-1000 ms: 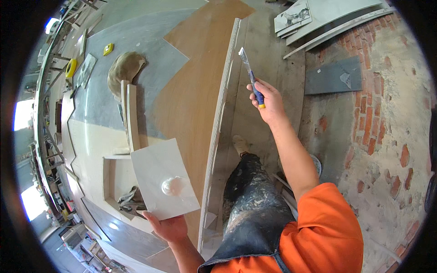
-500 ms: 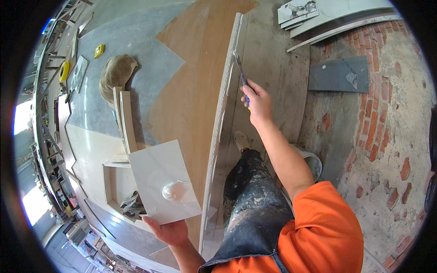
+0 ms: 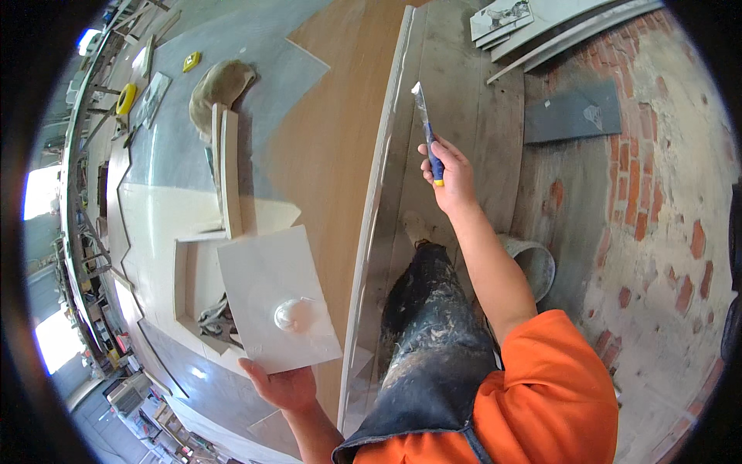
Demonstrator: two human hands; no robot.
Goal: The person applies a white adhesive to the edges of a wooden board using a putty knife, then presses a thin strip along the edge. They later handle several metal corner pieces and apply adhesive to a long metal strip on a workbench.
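Observation:
My left hand (image 3: pixel 290 387) supports a flat, pale rectangular board (image 3: pixel 270 271) from its near edge, the thumb lying along the side and most fingers hidden beneath. A mound of white paste (image 3: pixel 294 315) sits on the board's lower right part. In my right hand (image 3: pixel 454 179) is a putty knife (image 3: pixel 430 143) with a blue and yellow handle, its blade pointing away from me and white paste on the tip. The knife is over the floor, just right of the long panel edge (image 3: pixel 376 166), which carries a whitish strip of paste.
On the work surface at left lie a tan cloth bundle (image 3: pixel 216 93), wooden strips (image 3: pixel 229 174), a yellow tape measure (image 3: pixel 192 61) and a shallow box (image 3: pixel 182 278) with a crumpled grey rag (image 3: pixel 220 319). A white bucket (image 3: pixel 533 267) stands right of my legs. A dark panel (image 3: pixel 572 113) leans by the brick wall (image 3: pixel 638 185).
The putty knife has come away from the panel edge, slightly right, and turned so its blade and handle show more fully. The board in my left hand has shifted slightly.

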